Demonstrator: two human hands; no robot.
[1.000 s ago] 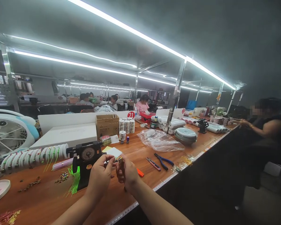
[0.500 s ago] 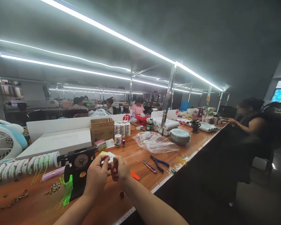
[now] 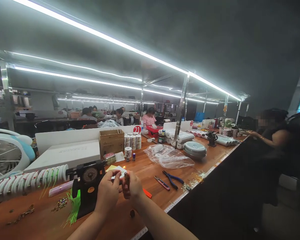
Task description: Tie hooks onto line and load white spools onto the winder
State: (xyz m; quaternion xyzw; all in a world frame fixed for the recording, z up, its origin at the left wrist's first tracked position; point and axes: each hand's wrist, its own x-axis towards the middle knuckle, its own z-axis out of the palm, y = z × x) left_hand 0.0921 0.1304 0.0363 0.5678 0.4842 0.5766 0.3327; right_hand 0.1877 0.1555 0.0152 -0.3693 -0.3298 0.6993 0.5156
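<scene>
My right hand (image 3: 133,186) is wrapped round a brownish lighter (image 3: 126,177), and a small yellow flame (image 3: 124,167) shows at its top. Beside it, my left hand (image 3: 109,188) pinches something too small to make out close to the flame. Both hands hover over the wooden bench (image 3: 150,173). Just left of them stands a black winding machine (image 3: 90,176) with a dial, its shaft carrying many white rings (image 3: 35,181) wound with coloured cords. A bundle of bright green cords (image 3: 73,206) lies at its base. White and yellow papers (image 3: 115,168) lie behind my hands.
Pliers (image 3: 173,180), thread snips (image 3: 162,182) and an orange object (image 3: 147,193) lie to the right. Behind are a plastic bag (image 3: 167,156), a round lidded container (image 3: 195,150), a cardboard box (image 3: 112,141) and stacked spools (image 3: 132,141). A fan (image 3: 10,150) stands left; a co-worker (image 3: 272,136) is at right.
A flame now shows at the top of the lighter in my right hand. The whole view has shifted slightly right and down; my hands stay close together.
</scene>
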